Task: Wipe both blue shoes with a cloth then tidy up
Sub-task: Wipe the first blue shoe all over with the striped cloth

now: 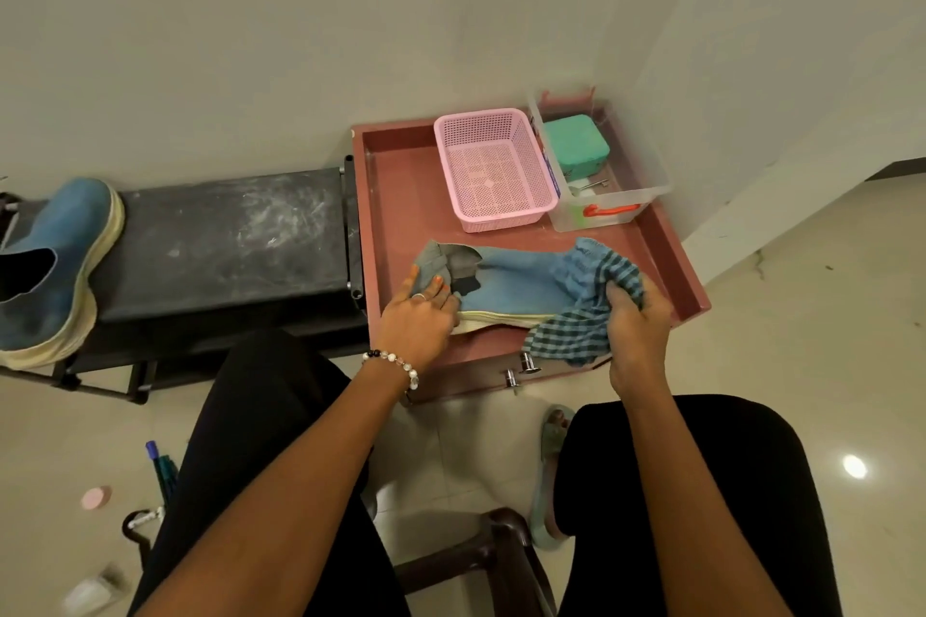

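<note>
A person sits on a dark chair and works over a reddish-brown tray (401, 195) that stands on the pale floor by the wall. One blue shoe (511, 283) lies on its side in the near part of the tray, with the cream sole toward the person and the opening toward the left. The left hand (418, 316) grips the heel end of this shoe, with the fingers curled over the collar; a bead bracelet (393, 362) is around that wrist. The right hand (636, 316) is closed around a bunched blue checked cloth (586, 311), which covers the toe end of the shoe and hangs down over the near edge of the tray.

The second blue shoe (55, 266) stands on a black bench (225, 236) to the left of the tray, well apart from the first one, with its toe toward the wall.

In the far part of the tray there is a pink perforated basket (493, 168). Just beside it on the right stands a clear plastic box (601, 165) with an orange handle, and inside it lies a green container (576, 144). On the floor at the lower left, a small pink round object (96, 498) lies near some pens (160, 466).
</note>
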`<state>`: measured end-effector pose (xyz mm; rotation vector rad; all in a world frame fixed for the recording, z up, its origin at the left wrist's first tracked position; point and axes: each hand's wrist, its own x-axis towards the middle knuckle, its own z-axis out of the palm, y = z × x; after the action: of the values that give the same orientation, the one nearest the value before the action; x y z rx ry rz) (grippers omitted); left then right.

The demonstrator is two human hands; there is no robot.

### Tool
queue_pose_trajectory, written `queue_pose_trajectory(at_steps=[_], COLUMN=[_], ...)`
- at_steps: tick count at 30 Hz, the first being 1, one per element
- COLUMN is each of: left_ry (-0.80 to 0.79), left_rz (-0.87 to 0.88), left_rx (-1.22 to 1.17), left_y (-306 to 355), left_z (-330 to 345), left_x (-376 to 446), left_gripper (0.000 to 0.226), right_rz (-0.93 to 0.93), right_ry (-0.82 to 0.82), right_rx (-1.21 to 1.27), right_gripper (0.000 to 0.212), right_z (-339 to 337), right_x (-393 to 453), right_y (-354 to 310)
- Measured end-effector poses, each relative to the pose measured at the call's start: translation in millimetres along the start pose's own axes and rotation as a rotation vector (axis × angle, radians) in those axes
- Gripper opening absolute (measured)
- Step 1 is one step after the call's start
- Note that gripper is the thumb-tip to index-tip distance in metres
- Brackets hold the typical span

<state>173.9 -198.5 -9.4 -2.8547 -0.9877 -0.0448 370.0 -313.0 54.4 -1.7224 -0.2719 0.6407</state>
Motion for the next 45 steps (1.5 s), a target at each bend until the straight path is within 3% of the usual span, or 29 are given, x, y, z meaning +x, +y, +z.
queue_pose_trajectory(at_steps=[5,10,15,18,22,27,32,37,40,42,45], left_ry=[-0.14,-0.095,-0.241,-0.295,-0.101,-0.132,-0.145,-0.182,-0.209,-0.231,-0.22], left_rz=[-0.228,-0.334,-0.375,-0.351,-0.389,-0.398,-0.47,-0.49,-0.506,-0.525,-0.549], left_rx=[-0.272,-0.563,-0.744,-0.822,-0.925,-0.999,-1.028,-1.04,-1.032,-1.039,-1.041], left_y=[12.9,5.0,-9.3,-11.7,-12.3,-11.6,-12.8,-11.4,-12.6,-13.1,-13.1], left_z=[-35.0,-30.2,-24.3,-19.0,-16.8,-15.5,-13.8,-16.1,-18.3,-19.7,-18.1], left_x=[-2.3,-6.8,-22.1,-25.7,-30.9,-31.1,-29.5,-31.0,-29.9,-29.9,-32.3], left_gripper=[0.023,0.029,0.066,0.081,0.065,0.071,0.074,0.078,0.08,0.081,0.076], right_rz=[-0.411,-0.632,-0.745,-0.792,-0.98,-1.269,-1.13,-0.681,-0.669,-0.769,-0.851], right_ry=[0.092,-0.339,-0.216,-0.307,-0.59,-0.724,-0.657,-0.27,-0.289,-0.28,-0.442], right_rx=[-0.3,-0.757,-1.127,-1.168,-1.124,-1.206,-1.262,-1.174,-1.204,-1.196,-1.128], right_gripper=[0.02,0.056,0.065,0.066,0.07,0.072,0.075,0.07,0.078,0.073,0.067], right_z=[3.8,24.3,50.3,72.4,92.9,63.0,17.9,18.4,43.8,63.9,95.3], right_x=[-13.6,-16.6,-26.8,-45.4,-71.5,-22.7,43.9,45.7,19.0,-9.1,-60.0], right_y=[-19.3,24.1,38.4,45.8,57.0,37.7,16.6,-0.6,15.1,35.3,56.0])
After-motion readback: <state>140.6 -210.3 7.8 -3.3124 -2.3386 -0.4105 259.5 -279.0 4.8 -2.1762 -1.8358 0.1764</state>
